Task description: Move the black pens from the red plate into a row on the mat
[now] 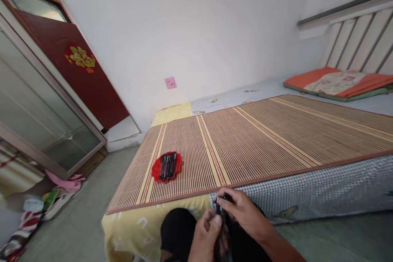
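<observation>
My left hand (206, 232) is closed, thumb and fingers pinching the lower part of a slim black pen (218, 209) just in front of the bed's edge. My right hand (241, 212) is closed around its upper end, where a small shiny spot shows. Fingers and the dark clothing behind hide much of the pen, so its exact parts are hard to make out. On the mat ahead and to the left lies a red scalloped plate (156, 168). Several dark pens (168, 166) rest side by side across it.
A striped bamboo mat (245, 143) covers the bed, over a yellow and grey sheet (123, 225). Folded orange bedding (325, 75) lies far right by a radiator (362, 45). At left are a glass-panelled door (39, 102) and items on the floor (58, 196).
</observation>
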The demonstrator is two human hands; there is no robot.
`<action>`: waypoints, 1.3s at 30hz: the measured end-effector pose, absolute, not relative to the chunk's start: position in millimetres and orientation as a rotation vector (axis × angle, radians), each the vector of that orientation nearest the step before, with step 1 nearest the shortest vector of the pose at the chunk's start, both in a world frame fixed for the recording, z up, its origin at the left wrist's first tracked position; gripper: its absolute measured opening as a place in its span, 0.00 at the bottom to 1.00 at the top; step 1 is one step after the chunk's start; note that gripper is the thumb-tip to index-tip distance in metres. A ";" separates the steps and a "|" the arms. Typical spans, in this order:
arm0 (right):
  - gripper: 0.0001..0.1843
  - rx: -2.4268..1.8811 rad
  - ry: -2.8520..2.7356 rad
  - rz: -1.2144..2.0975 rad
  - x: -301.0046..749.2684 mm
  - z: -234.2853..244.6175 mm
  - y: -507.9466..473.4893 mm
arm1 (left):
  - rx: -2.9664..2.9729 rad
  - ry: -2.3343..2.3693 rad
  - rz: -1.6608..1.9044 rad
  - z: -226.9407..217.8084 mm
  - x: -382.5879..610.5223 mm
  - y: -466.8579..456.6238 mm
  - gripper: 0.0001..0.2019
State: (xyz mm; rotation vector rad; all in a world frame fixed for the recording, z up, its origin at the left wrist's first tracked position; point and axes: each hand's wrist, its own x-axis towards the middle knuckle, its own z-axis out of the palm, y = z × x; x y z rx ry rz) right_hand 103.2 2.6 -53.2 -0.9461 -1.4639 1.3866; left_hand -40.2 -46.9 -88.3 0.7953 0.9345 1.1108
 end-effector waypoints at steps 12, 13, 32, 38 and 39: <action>0.17 -0.938 -1.406 1.496 106.5 -67.3 5.5 | 0.775 0.917 1.044 -88.7 -41.0 -46.8 0.26; 0.18 -0.940 -1.395 1.498 106.6 -67.7 5.8 | 0.773 0.913 1.039 -89.4 -41.3 -46.7 0.26; 0.27 -0.901 -0.835 1.184 170.5 -27.4 46.2 | 1.030 1.023 0.818 -102.5 -53.4 -53.4 0.29; 0.26 -0.876 -0.861 1.324 155.4 -28.8 31.3 | 0.809 1.128 1.130 -68.2 -41.8 -44.4 0.25; 0.26 -0.868 -0.877 1.366 147.0 -31.3 27.0 | 0.822 1.111 1.148 -61.8 -39.8 -42.2 0.25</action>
